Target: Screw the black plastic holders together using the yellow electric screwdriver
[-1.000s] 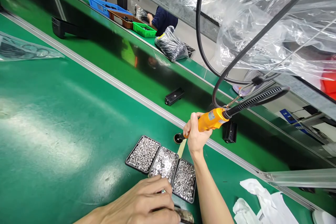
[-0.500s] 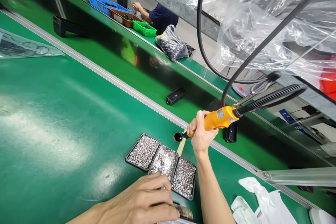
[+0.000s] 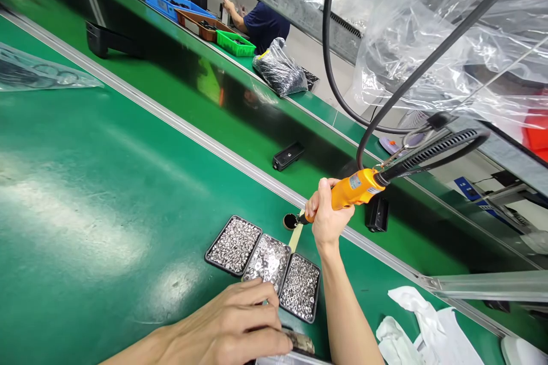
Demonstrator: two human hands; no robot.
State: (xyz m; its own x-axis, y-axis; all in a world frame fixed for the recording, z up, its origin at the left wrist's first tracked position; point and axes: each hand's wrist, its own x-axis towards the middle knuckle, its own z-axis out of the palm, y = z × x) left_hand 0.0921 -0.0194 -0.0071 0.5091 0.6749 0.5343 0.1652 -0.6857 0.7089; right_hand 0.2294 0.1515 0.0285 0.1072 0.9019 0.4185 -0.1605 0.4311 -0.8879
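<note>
My right hand (image 3: 330, 218) is wrapped round an orange electric screwdriver (image 3: 354, 189). Its bit end points down-left at a small round black-topped cup (image 3: 290, 221), by a strip of yellow tape (image 3: 295, 238). At the bottom, my left hand (image 3: 233, 322) has its fingers bent over a worn, dull metal piece (image 3: 300, 342); whatever its fingertips grip is hidden. Just beyond it lie three shallow black trays: one of small screws (image 3: 234, 244), one of flat washers (image 3: 268, 260) and one of small nuts (image 3: 300, 288).
Past the metal rail (image 3: 171, 120) runs a green belt carrying black housings (image 3: 289, 155). White cloths (image 3: 413, 319) lie at lower right. Plastic sheeting (image 3: 428, 40) and a black cable (image 3: 327, 28) hang overhead. Across the belt, a co-worker's sleeve (image 3: 268, 25) shows beside parts bins (image 3: 235, 44).
The screwdriver's rear end and its cable have shifted slightly left. The co-worker's hand has moved up a little. My left hand stays almost where it was.
</note>
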